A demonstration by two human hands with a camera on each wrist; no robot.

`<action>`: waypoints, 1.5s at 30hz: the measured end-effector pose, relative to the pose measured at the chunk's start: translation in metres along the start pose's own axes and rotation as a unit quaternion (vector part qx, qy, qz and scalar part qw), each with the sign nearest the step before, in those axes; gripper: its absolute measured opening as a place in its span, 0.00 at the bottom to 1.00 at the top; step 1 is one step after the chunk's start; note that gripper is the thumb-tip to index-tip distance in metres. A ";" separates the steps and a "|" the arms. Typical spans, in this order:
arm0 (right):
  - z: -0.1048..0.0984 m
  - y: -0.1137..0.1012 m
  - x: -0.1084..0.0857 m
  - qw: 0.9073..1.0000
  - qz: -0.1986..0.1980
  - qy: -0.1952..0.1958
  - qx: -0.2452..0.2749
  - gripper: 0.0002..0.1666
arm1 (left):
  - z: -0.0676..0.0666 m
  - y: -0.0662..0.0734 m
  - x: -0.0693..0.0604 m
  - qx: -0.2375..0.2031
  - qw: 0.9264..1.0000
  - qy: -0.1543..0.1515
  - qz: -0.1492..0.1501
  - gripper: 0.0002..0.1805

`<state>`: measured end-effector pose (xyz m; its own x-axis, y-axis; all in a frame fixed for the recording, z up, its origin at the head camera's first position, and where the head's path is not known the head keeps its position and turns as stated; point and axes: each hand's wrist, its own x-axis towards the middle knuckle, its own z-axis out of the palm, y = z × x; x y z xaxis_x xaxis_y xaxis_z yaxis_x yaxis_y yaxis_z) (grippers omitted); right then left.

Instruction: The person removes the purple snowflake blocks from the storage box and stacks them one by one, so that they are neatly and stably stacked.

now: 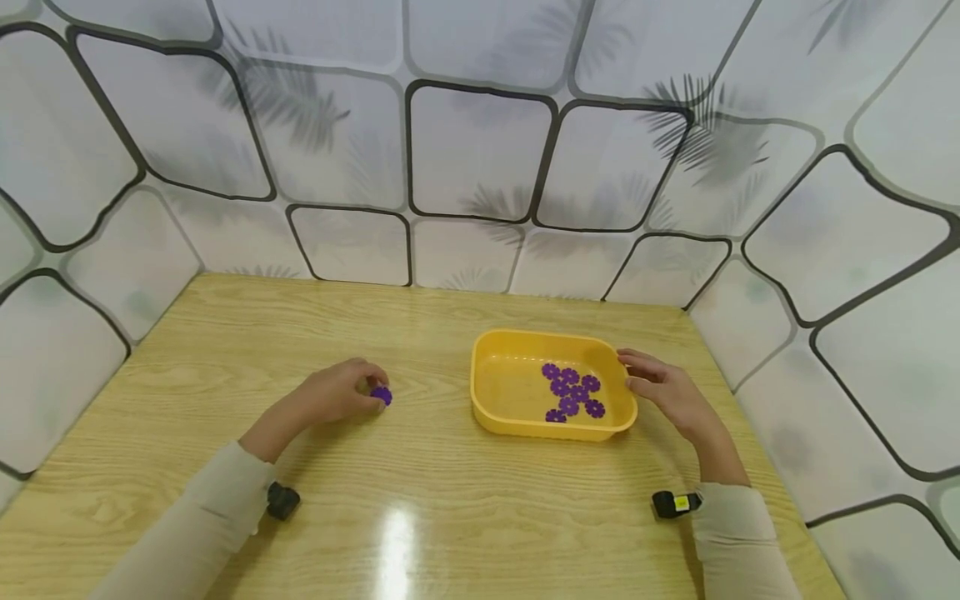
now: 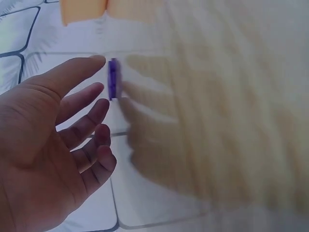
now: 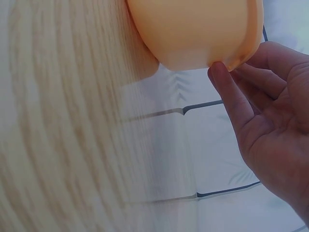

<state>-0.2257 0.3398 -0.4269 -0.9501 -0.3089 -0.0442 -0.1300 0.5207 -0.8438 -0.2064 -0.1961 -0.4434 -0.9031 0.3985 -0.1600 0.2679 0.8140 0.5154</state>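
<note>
Pale walls, dark-outlined panels and grey fern-like fronds, rise behind the basin and flank it both sides. Light wood-grain table under the basin, grain streaky; a white glare patch lies left of the basin, on my side. Yellow basin, rounded corners, sits flat. Beige sleeves come in from my side of it. My right hand holds the basin's right end, thumb and fingers at the rim. My left hand, well left of the basin, grip loose, fingers bent and parted, tips at a purple disc, notched. Similar purple discs cluster inside the basin, toward its right half.
</note>
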 end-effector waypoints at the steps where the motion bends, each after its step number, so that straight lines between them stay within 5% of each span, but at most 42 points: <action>1: 0.000 0.000 0.000 1.000 0.001 -0.001 -0.001 0.31 | -0.002 0.002 0.001 -0.004 1.000 -0.001 0.000 0.21; 5: -0.002 -0.001 0.000 1.000 0.002 -0.001 -0.007 0.31 | -0.011 0.019 0.009 -0.023 1.000 -0.002 0.017 0.21; 15: -0.001 -0.001 -0.002 1.000 0.000 0.001 -0.009 0.31 | -0.019 0.093 0.044 -0.081 0.992 -0.016 0.096 0.23; 22: 0.001 -0.003 -0.003 1.000 0.002 -0.004 0.001 0.31 | -0.004 0.123 0.076 -0.107 0.980 -0.049 0.162 0.22; 32: -0.002 -0.005 0.000 1.000 -0.001 -0.001 -0.014 0.31 | 0.029 0.157 0.109 -0.119 0.964 -0.102 0.215 0.23; 45: 0.000 -0.003 -0.002 1.000 0.008 -0.003 -0.006 0.31 | 0.067 0.177 0.135 -0.101 0.958 -0.165 0.211 0.18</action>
<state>-0.2238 0.3389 -0.4241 -0.9504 -0.3051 -0.0601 -0.1188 0.5351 -0.8364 -0.2585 0.0301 -0.4306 -0.5646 0.8133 -0.1409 0.4855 0.4652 0.7402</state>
